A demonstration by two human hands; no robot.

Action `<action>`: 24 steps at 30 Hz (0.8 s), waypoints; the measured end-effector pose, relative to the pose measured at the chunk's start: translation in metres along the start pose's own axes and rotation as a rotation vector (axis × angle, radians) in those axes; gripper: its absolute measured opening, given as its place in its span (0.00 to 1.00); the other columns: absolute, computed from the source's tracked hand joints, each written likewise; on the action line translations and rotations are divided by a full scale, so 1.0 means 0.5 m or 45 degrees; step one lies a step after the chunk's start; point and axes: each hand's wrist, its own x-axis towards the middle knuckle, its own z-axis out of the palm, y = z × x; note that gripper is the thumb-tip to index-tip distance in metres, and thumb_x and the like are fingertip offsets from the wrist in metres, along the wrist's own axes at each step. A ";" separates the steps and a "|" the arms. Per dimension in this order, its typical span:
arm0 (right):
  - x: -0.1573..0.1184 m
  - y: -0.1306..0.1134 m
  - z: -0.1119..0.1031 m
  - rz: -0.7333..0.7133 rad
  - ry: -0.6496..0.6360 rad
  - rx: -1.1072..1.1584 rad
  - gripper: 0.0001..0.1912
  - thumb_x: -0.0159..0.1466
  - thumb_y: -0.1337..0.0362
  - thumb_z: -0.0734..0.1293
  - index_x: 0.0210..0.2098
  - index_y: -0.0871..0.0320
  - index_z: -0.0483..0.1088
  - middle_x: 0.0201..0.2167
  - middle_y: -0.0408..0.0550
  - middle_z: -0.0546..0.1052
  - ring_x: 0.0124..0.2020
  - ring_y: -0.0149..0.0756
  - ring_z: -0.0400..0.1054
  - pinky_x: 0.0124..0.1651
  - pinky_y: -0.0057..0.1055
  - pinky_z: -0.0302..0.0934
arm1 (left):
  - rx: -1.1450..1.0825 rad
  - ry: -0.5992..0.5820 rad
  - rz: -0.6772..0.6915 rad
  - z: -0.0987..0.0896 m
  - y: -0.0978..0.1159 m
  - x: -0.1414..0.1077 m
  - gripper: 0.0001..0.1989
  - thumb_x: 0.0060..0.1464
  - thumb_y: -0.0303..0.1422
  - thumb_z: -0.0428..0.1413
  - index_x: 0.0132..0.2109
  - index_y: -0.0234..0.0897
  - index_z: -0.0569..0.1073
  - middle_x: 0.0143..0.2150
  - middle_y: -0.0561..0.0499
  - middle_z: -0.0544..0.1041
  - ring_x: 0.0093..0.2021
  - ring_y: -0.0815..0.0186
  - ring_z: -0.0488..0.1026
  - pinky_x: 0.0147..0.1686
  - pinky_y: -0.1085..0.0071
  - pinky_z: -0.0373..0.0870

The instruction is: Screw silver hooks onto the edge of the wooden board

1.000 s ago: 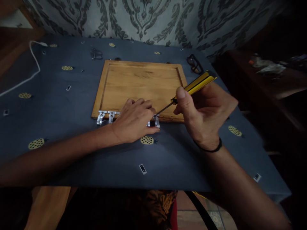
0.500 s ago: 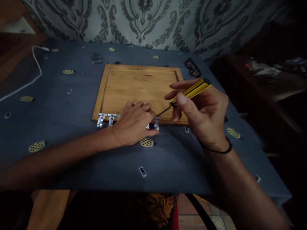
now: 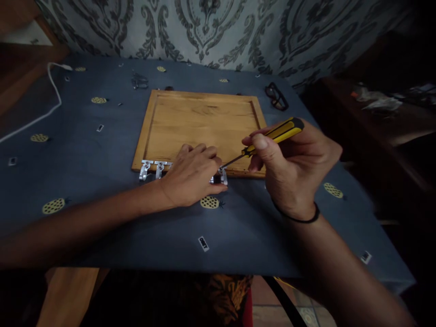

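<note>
A wooden panel [image 3: 204, 118] with a raised frame lies flat on the table. Along its near edge sit several silver metal hinges [image 3: 145, 170]. My left hand [image 3: 190, 175] is closed over that edge, its fingers curled and its thumb stretched beneath a hinge [image 3: 224, 176] at its right; part of the metal is hidden under the palm. Between the thumb and fingers of my right hand [image 3: 296, 165] is a yellow and black screwdriver [image 3: 281, 135]. It slants down to the left, its tip at the top of that right hinge.
A blue cloth with pineapple prints [image 3: 136, 240] covers the table. Black-framed glasses [image 3: 276, 96] lie at the back right, small metal pieces [image 3: 139, 81] behind the panel's left corner. A white cable [image 3: 56, 97] runs along the left. Patterned curtain cloth [image 3: 204, 32] hangs behind.
My right hand has turned, its wrist swinging left and its knuckles outward, with fingers more curled around the screwdriver. The tip stays at the hinge. My left hand holds its place.
</note>
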 end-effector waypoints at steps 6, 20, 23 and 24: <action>-0.002 0.003 0.005 -0.084 0.165 0.029 0.11 0.66 0.53 0.74 0.31 0.51 0.79 0.27 0.41 0.79 0.15 0.26 0.64 0.15 0.29 0.53 | -0.006 0.024 0.006 0.002 0.000 0.000 0.18 0.61 0.46 0.64 0.46 0.34 0.80 0.48 0.44 0.78 0.52 0.51 0.72 0.47 0.58 0.61; 0.001 0.000 0.001 -0.018 0.144 0.005 0.15 0.66 0.48 0.73 0.29 0.50 0.78 0.27 0.43 0.79 0.15 0.28 0.62 0.16 0.31 0.52 | -0.009 0.056 0.019 0.008 -0.004 0.000 0.17 0.60 0.46 0.65 0.44 0.35 0.80 0.47 0.44 0.77 0.51 0.52 0.72 0.47 0.58 0.62; 0.000 0.005 0.000 -0.028 0.125 0.013 0.14 0.66 0.49 0.73 0.30 0.50 0.78 0.26 0.42 0.78 0.15 0.28 0.62 0.16 0.32 0.52 | 0.004 0.057 0.018 0.008 -0.003 0.000 0.18 0.60 0.46 0.65 0.44 0.35 0.79 0.47 0.44 0.77 0.51 0.52 0.72 0.47 0.58 0.62; 0.000 0.006 0.000 -0.028 0.122 0.009 0.14 0.66 0.49 0.73 0.30 0.50 0.78 0.26 0.42 0.78 0.15 0.28 0.62 0.16 0.31 0.52 | 0.007 0.053 0.017 0.008 -0.003 0.000 0.18 0.61 0.46 0.64 0.45 0.35 0.80 0.47 0.44 0.77 0.51 0.51 0.72 0.47 0.58 0.62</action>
